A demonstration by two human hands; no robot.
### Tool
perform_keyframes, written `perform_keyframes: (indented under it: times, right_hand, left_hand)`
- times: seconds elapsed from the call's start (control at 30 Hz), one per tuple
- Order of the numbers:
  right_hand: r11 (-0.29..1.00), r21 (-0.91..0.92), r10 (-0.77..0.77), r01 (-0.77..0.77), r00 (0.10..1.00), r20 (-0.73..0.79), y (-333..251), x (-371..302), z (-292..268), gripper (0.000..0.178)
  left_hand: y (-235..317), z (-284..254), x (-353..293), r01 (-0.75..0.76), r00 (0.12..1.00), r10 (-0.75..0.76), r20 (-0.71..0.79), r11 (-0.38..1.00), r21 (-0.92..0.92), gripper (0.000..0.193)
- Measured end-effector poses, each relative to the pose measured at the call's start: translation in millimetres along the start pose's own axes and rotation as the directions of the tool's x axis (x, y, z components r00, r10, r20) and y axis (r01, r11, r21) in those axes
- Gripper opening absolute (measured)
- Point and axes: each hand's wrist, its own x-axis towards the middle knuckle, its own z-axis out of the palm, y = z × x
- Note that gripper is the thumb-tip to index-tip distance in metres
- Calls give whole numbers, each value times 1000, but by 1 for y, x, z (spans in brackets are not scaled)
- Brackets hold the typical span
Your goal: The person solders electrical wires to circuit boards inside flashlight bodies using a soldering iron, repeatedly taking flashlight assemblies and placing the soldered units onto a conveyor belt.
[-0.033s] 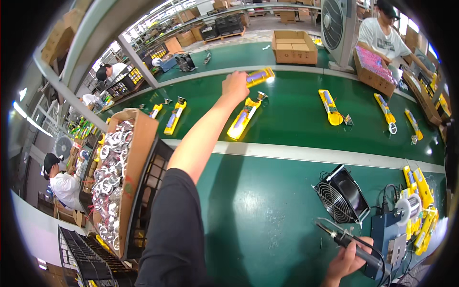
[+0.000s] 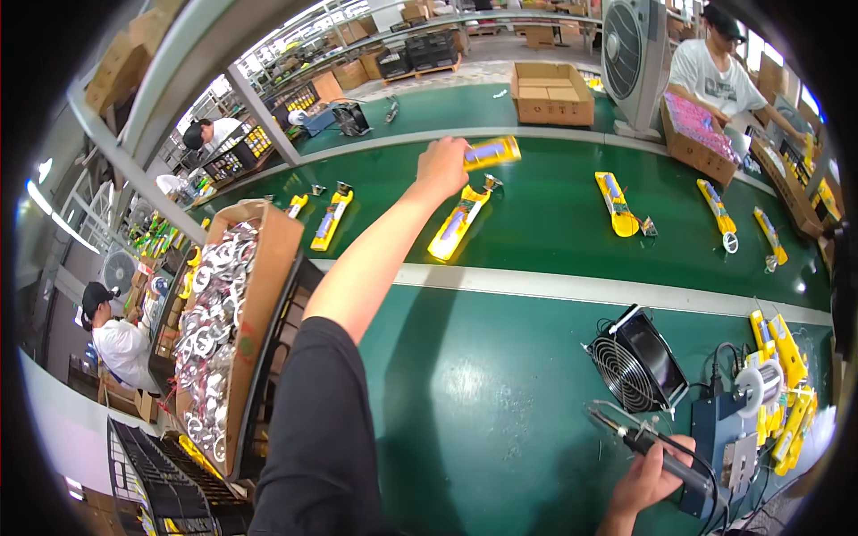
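Stretched out over the green conveyor belt [image 2: 545, 223], my left hand [image 2: 441, 168] is closed on one end of a yellow plastic housing [image 2: 493, 153] with a purple cylindrical cell in it. Just below that hand lies another open yellow housing [image 2: 459, 223], with wires and a small metallic part at its upper end. At the lower right, my right hand [image 2: 651, 478] grips a black soldering iron [image 2: 639, 439], its tip pointing up and left above the green worktable [image 2: 483, 384]. A thin metal tube runs along the iron. My left fingertips are partly hidden.
A black fan [image 2: 636, 362] stands beyond the iron. Right of it are a blue soldering station [image 2: 715, 438], a solder spool [image 2: 760, 384] and piled yellow housings [image 2: 791, 429]. A carton of white ring-shaped wired parts [image 2: 268, 277] stands left. A co-worker [image 2: 719, 71] sits across the belt.
The yellow housing in my left hand is tilted slightly differently, and the bright glare at its end has gone. The view has shifted slightly. My right hand still grips the soldering iron.
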Motion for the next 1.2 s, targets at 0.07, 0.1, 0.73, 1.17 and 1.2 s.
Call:
perform_keyframes:
  times: [0.07, 0.1, 0.73, 1.17, 1.2]
  right_hand:
    - [994, 18, -105, 105, 994, 14, 5, 2, -2, 17]
    - [970, -26, -243, 242, 970, -9, 15, 7, -3, 13]
    - [902, 154, -403, 403, 915, -29, 40, 15, -1, 7]
    - [887, 259, -344, 382, 921, -182, 11, 12, 2, 11]
    - [883, 307, -305, 356, 931, -202, 12, 15, 1, 11]
  left_hand:
    - [13, -23, -21, -209, 978, 209, -3, 975, -82, 32]
    - [25, -37, -36, -258, 963, 265, 59, 961, -102, 33]
    - [142, -120, -290, -602, 720, 687, 98, 689, -403, 49]
    - [166, -113, -309, 101, 874, 161, 459, 863, -494, 74]
    - [168, -113, -310, 95, 870, 178, 459, 854, -512, 74]
